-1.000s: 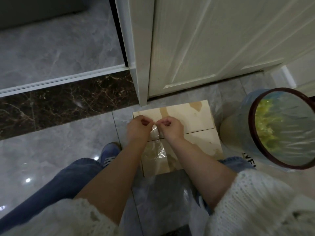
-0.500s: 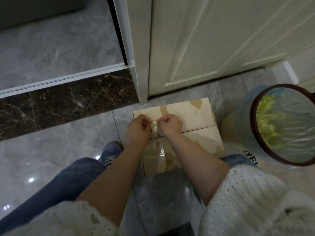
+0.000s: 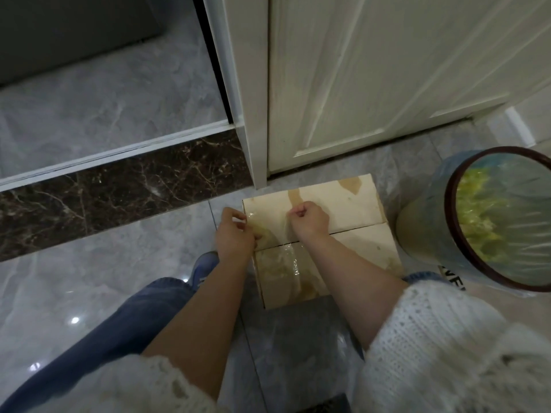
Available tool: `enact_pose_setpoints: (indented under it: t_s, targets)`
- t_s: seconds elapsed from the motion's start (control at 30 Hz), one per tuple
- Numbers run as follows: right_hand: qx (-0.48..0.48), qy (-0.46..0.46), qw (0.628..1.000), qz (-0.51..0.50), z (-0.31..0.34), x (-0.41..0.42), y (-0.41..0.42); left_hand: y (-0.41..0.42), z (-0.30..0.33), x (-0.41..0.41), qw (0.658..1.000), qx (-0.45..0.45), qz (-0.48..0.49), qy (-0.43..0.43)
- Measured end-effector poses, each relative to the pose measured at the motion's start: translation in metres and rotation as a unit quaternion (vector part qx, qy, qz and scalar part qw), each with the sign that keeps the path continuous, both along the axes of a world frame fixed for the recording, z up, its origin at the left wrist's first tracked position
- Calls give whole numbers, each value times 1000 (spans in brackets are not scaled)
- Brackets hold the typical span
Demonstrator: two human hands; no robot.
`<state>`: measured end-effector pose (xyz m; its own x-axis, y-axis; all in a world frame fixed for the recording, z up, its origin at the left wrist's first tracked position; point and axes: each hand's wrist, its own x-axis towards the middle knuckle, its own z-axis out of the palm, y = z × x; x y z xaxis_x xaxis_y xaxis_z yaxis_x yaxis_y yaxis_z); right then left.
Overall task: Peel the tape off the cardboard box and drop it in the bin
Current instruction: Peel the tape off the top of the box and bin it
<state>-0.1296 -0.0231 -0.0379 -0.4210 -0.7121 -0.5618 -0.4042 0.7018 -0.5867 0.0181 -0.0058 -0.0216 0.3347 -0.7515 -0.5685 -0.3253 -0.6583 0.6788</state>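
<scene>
Head view. The cardboard box (image 3: 343, 204) sits on the grey floor at centre frame, just below the white door (image 3: 387, 79), with torn brown patches on its top. Clear tape (image 3: 268, 226) stretches across the box's left half between both hands. The left hand (image 3: 235, 236) is at the box's left edge, fingers curled, pinching one end of the tape. The right hand (image 3: 310, 222) is fisted over the box top, pinching the other end. Against the frame half a second earlier, the hands have drawn apart: they were nearly touching near the box's left centre, and the left hand now lies beyond the edge. The bin (image 3: 477, 222), lined with plastic, stands just right of the box.
</scene>
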Motion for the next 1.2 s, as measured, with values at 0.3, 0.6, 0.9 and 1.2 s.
enact_pose_setpoints:
  t_s: [0.3, 0.6, 0.9, 1.2]
  targets:
    - [-69, -82, 994, -10, 11, -10, 15, -5, -4, 2, 983, 36, 130, 121]
    - [-160, -7, 970, 184, 7, 6, 17, -9, 1, -2, 962, 34, 156, 220]
    - [-96, 8, 980, 174, 3, 12, 8, 30, -5, 0, 987, -39, 146, 55]
    - [-51, 10, 978, 202, 10, 5, -6, 84, -27, -27, 984, 67, 97, 136]
